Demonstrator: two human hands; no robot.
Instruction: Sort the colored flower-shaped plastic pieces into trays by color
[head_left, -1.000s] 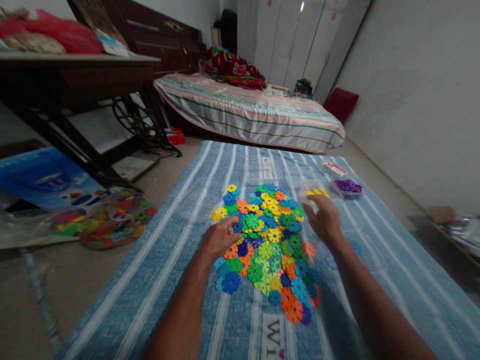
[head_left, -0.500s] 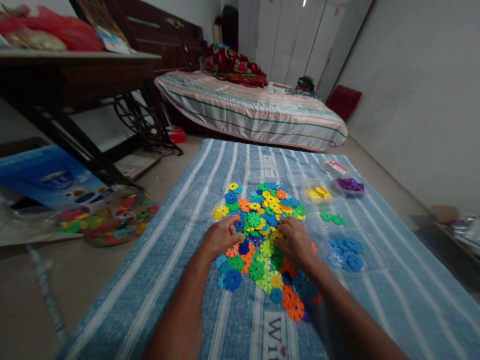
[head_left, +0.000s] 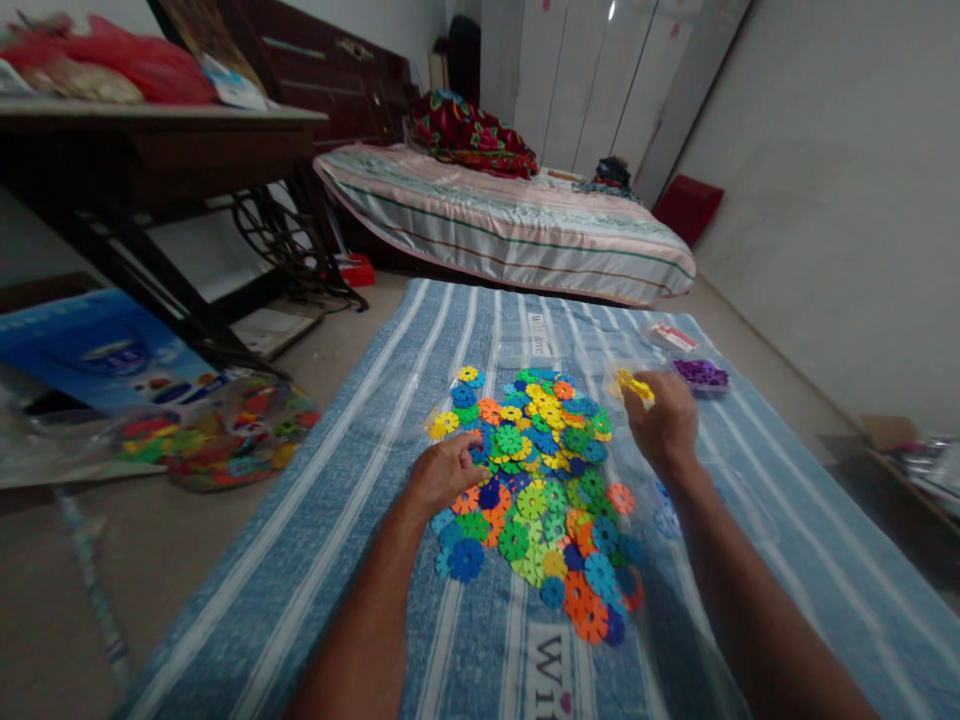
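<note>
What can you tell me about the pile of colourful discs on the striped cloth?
The pile is a loose, uneven spread of flat, round discs with notched edges, plastic by the look. They are yellow, orange, and several greens and blues, many overlapping. It lies on the blue-and-white striped cloth, between the hands. The left hand is at its left edge, its fingertips over discs; contact is unclear. The right hand is off to its right.

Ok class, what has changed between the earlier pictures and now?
The right hand, over the pile of discs half a second ago, has moved right and farther forward, back to the boxed yellow discs; whether it holds any is unclear. The left hand stays at the pile's left side; the purple discs sit unmoved.
</note>
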